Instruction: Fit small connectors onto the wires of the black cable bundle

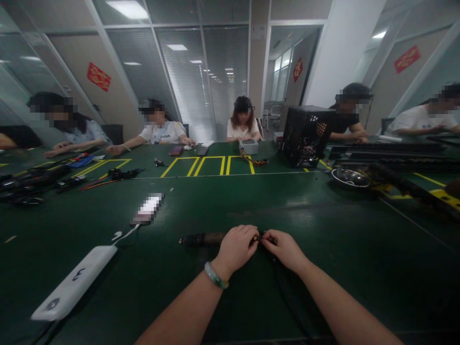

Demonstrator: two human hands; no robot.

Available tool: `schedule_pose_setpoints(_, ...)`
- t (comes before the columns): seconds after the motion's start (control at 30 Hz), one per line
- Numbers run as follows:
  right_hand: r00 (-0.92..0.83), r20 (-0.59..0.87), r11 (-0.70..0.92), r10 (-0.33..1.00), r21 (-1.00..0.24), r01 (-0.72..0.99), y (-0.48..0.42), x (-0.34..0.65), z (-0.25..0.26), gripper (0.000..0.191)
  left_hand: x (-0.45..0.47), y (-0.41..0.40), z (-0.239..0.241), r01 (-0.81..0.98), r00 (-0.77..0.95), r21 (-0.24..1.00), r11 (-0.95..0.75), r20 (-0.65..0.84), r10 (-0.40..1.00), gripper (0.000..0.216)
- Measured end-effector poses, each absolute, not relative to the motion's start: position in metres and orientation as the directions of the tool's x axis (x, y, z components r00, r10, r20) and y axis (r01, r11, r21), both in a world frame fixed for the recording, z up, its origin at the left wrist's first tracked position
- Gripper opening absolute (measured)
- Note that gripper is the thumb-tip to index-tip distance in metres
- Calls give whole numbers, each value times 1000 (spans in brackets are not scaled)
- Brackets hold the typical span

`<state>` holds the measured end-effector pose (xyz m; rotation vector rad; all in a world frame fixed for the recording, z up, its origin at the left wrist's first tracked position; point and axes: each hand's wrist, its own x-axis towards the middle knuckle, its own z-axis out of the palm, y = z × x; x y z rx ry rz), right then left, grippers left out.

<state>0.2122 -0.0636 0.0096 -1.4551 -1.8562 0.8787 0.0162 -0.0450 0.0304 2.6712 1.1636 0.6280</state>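
Green surface [359, 268], yellow lines on its far half. Dark cylinder [213, 238] lies near centre, lengthwise L–R; L hand [237, 247] is clamped over its R end, fingers curled, a small brassy bit showing btwn thumb and fingers. R hand [283, 248] is just beside, thumb & fingertips together on the end of a black cable [287, 292], which runs down near, btwn the forearms. Containers: metal bowl [350, 177] at R, far of the hands, shiny inside, can't tell contents; black PC case [305, 136] stands upright far R of centre, holes in its panel, interior too dark to read; grey box [249, 146] far centre w/ multicol. wires [258, 162] trailing near from it, its inside hidden. Edges: people sit along the far edge; surface runs out of frame both L & R. Room: wide green stretch R of the R hand, up to the bowl; another btwn L forearm and a white bar-shaped unit [75, 285] marked 3 at near L, joined by white cord [125, 234] to a phone [148, 208]. More green far of the hands, up to the yellow lines.
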Motion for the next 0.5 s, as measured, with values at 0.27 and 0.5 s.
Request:
schedule_pose_setpoints(0.27, -186, 111, 201, 976, -786, 585, -65, 211, 9, 12, 16, -44, 29, 650, 625, 296, -700, 316, 714, 11)
schedule_pose_setpoints(0.5, -202, 117, 218, 972, -764, 607, -64, 210, 8, 11, 16, -44, 29, 654, 617, 297, -696, 323, 717, 15)
